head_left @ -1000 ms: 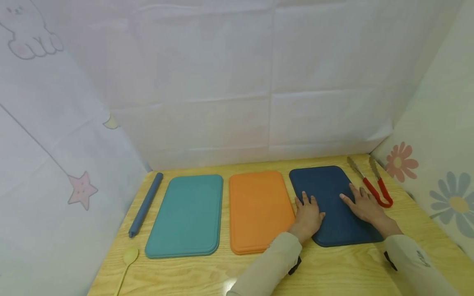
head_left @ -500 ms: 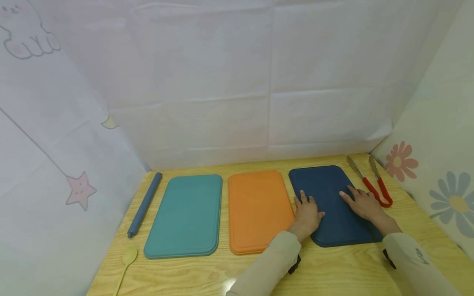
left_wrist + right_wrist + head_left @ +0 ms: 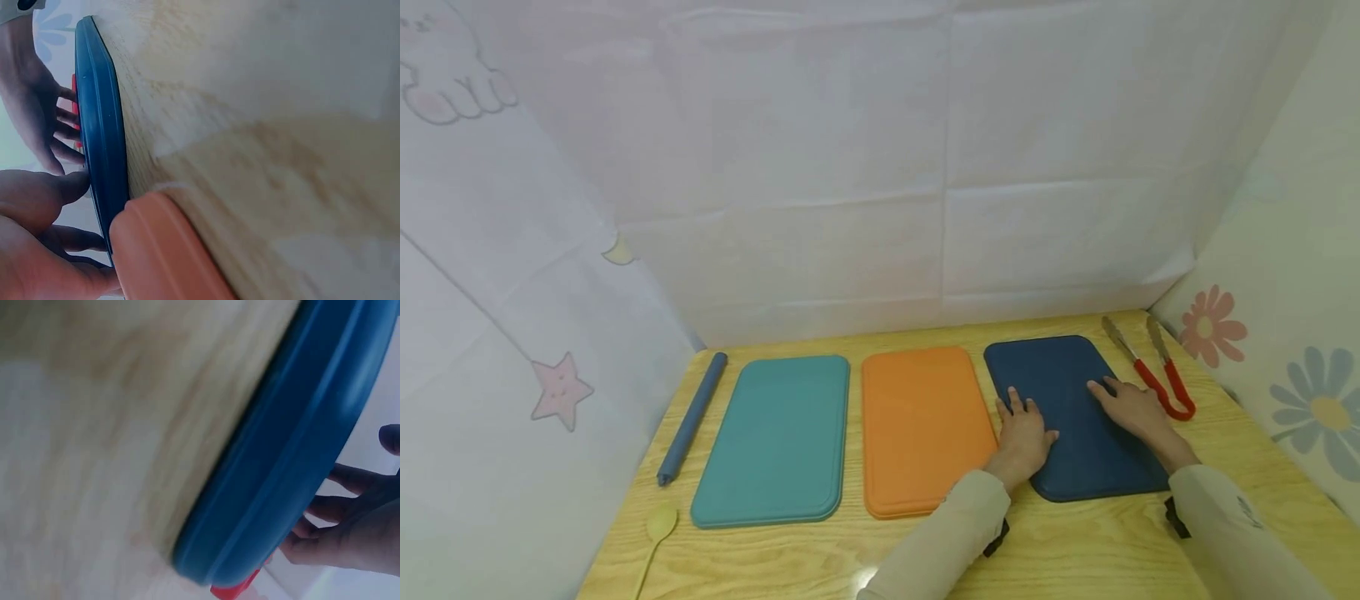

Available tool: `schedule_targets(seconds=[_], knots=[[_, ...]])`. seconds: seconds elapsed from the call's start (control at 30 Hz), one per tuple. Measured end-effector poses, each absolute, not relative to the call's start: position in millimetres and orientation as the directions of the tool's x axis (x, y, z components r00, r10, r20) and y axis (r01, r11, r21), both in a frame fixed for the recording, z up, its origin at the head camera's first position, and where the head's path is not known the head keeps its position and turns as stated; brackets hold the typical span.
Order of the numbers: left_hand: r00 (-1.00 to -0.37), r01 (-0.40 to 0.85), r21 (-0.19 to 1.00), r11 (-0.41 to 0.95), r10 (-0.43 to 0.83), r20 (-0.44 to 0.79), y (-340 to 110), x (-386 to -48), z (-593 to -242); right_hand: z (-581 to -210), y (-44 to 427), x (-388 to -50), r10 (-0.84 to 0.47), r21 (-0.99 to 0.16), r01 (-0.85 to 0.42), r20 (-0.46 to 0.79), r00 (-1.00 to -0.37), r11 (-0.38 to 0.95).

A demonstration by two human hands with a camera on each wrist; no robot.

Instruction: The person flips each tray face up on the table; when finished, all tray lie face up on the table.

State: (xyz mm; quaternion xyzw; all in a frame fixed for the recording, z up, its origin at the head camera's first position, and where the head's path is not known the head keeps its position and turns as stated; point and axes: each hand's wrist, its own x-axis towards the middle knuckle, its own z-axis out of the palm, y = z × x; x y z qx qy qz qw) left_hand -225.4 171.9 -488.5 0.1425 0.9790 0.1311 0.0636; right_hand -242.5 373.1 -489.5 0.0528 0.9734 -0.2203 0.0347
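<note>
A dark blue board [image 3: 1060,375] lies flat at the right of the table. On its left edge rests my left hand [image 3: 1024,437], fingers spread. My right hand [image 3: 1138,412] lies across the board's right side, fingers extended. In the left wrist view, fingertips of my left hand [image 3: 44,231] touch the blue board [image 3: 103,125], with the orange board [image 3: 162,250] close by. The right wrist view has my right hand [image 3: 356,519] with fingertips at the far edge of the blue board [image 3: 269,456].
An orange board [image 3: 925,425] and a teal board [image 3: 778,437] lie left of the blue one. Farther left are a blue rod [image 3: 694,417] and a yellow spoon [image 3: 662,523]. Red-handled tongs [image 3: 1176,387] lie beyond my right hand. White cloth [image 3: 820,167] stands behind the table.
My right hand and sleeve have shifted slightly to the left on the blue board. My left hand stays about where it was.
</note>
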Motion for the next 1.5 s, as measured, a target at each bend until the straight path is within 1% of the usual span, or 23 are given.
schedule_targets(seconds=[0.13,0.3,0.47,0.57,0.77,0.9,1.1,1.27,1.37,1.5], knots=[[-0.947,0.289,0.246,0.925,0.315,-0.071,170,-224,-489,-487,371,-241,0.124,-0.462,0.17,-0.128,-0.984,0.87],[-0.948,0.287,0.237,0.928,0.311,-0.068,170,-224,-489,-485,370,-241,0.15,-0.517,0.21,-0.156,-0.976,0.83],[-0.948,0.285,0.238,0.929,0.31,-0.076,170,-225,-488,-483,373,-242,0.145,-0.534,0.164,-0.077,-0.986,0.83],[-0.949,0.281,0.244,0.928,0.307,-0.075,170,-225,-487,-478,376,-241,0.118,-0.522,0.109,-0.015,-0.993,0.846],[-0.948,0.291,0.259,0.921,0.314,-0.052,168,-227,-484,-458,380,-241,0.066,-0.487,0.033,0.052,-0.996,0.873],[-0.945,0.297,0.292,0.909,0.324,-0.049,165,-228,-485,-447,382,-239,0.047,-0.534,0.021,0.034,-0.998,0.845],[-0.945,0.271,0.393,0.879,0.32,-0.065,161,-225,-490,-435,389,-237,0.022,-0.593,0.028,-0.017,-1.0,0.805],[-0.944,0.263,0.445,0.856,0.323,-0.065,159,-225,-492,-426,395,-238,-0.028,-0.599,0.024,-0.078,-0.997,0.8],[-0.941,0.272,0.449,0.851,0.334,-0.061,158,-226,-492,-420,396,-239,-0.045,-0.585,0.022,-0.1,-0.994,0.811],[-0.935,0.294,0.441,0.848,0.351,-0.051,156,-227,-490,-412,397,-240,-0.062,-0.575,0.005,-0.097,-0.993,0.818]])
